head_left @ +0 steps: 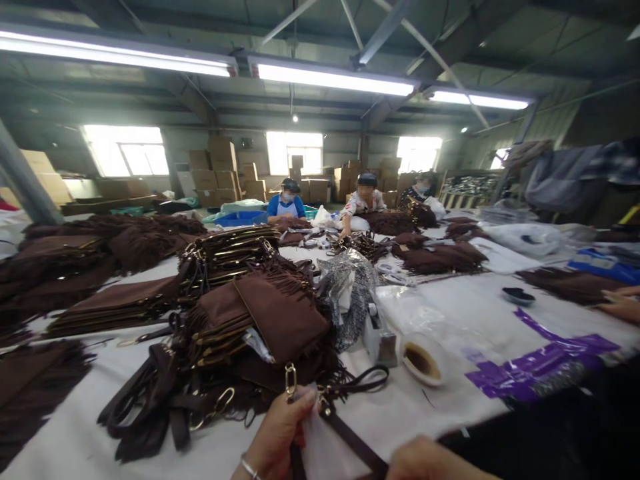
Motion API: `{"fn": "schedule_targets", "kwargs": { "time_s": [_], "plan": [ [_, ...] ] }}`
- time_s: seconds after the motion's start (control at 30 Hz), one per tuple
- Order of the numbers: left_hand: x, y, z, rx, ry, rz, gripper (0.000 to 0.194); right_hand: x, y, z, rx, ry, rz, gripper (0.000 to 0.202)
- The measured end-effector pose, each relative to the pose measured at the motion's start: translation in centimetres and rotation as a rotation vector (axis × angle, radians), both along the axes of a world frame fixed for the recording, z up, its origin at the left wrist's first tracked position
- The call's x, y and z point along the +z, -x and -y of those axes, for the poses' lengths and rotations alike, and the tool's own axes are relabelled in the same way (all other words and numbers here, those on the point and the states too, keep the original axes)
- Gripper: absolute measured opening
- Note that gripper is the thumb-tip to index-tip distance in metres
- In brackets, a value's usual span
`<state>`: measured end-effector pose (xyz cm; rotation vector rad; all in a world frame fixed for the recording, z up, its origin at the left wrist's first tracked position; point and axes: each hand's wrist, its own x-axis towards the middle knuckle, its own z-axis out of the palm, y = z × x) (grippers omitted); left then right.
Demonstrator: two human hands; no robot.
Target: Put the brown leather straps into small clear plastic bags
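My left hand [280, 430], with a bracelet at the wrist, pinches a dark brown strap [297, 461] just below its gold clasp [291, 379]. A see-through plastic sleeve [323, 447] hangs beside the thumb. From a second gold clip, a strap length [357, 440] slants down to my right hand [435, 460], which is curled around it at the bottom edge and partly cut off. Just beyond lies a pile of brown fringed bags [283, 317]. Loose straps [150, 387] are heaped to its left, and a short wrist loop [360, 381] sits right of my left hand.
A tape dispenser [379, 337] and a tape roll [423, 360] stand to the right, near purple plastic packaging [545, 363]. More bag stacks [120, 303] cover the left. Several people sit across the table; another person's hand [623, 305] shows at the right edge.
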<state>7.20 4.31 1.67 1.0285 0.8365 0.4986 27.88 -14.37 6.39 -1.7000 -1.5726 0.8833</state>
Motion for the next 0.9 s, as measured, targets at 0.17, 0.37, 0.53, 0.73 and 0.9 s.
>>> {"fn": "schedule_targets", "kwargs": {
  "time_s": [0.17, 0.37, 0.53, 0.73, 0.9],
  "plan": [
    [-0.9, -0.3, -0.5, -0.032, 0.003, -0.074, 0.051, -0.5, -8.1, -2.3, -0.454, -0.044, 0.669, 0.042],
    [-1.2, -0.4, -0.6, -0.029, 0.015, -0.079, 0.055, -4.3, -11.8, -3.6, -0.352, 0.182, 0.847, 0.041],
    [-0.3, 0.1, 0.1, 0.035, 0.009, -0.036, 0.050, -3.8, -11.2, -2.9, -0.403, 0.036, 0.849, 0.040],
    [0.1, 0.2, 0.5, 0.062, 0.093, 0.077, 0.043, -0.3, -3.6, -5.4, -0.319, -0.167, 0.378, 0.042],
    [0.4, 0.3, 1.0, 0.079, 0.079, 0.115, 0.035, -0.4, 6.1, -10.2, -0.085, -0.023, -0.095, 0.043]
  ]
}}
